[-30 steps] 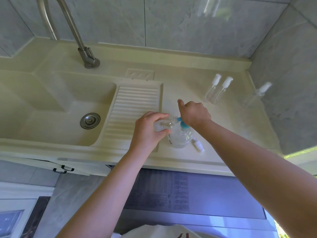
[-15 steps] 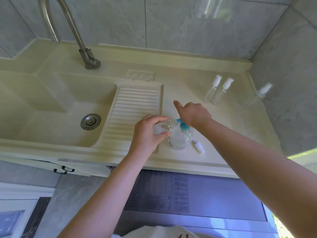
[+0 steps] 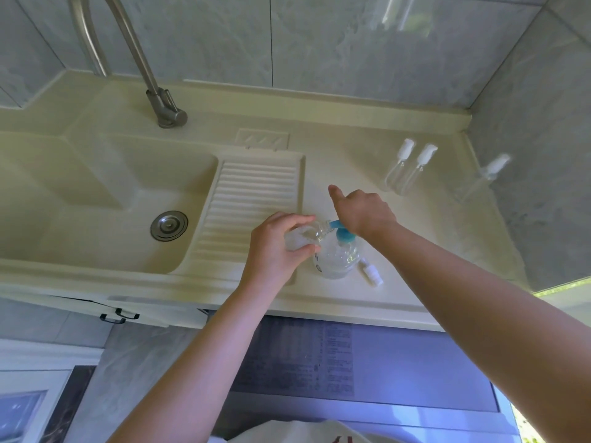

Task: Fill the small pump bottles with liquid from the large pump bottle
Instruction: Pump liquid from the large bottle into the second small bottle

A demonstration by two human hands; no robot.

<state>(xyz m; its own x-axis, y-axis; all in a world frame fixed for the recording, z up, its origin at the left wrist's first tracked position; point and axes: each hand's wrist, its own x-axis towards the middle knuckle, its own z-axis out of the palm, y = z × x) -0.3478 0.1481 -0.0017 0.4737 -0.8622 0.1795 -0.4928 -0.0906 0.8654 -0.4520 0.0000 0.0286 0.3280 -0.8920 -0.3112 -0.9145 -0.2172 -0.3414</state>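
The large clear pump bottle (image 3: 339, 262) stands on the counter near its front edge, topped by a blue pump (image 3: 345, 237). My right hand (image 3: 364, 212) sits on the pump head with fingers curled and one digit sticking out. My left hand (image 3: 273, 251) grips a small clear bottle (image 3: 303, 236), tilted with its open neck against the blue nozzle. A loose white pump cap (image 3: 372, 274) lies just right of the large bottle. Two small capped bottles (image 3: 407, 174) stand at the back right.
A ribbed washboard (image 3: 252, 199) slopes into the sink basin (image 3: 105, 199) on the left, with a drain (image 3: 169, 225) and a steel tap (image 3: 166, 113). Tiled walls close the back and right. A faint third bottle shape (image 3: 486, 177) shows by the right wall.
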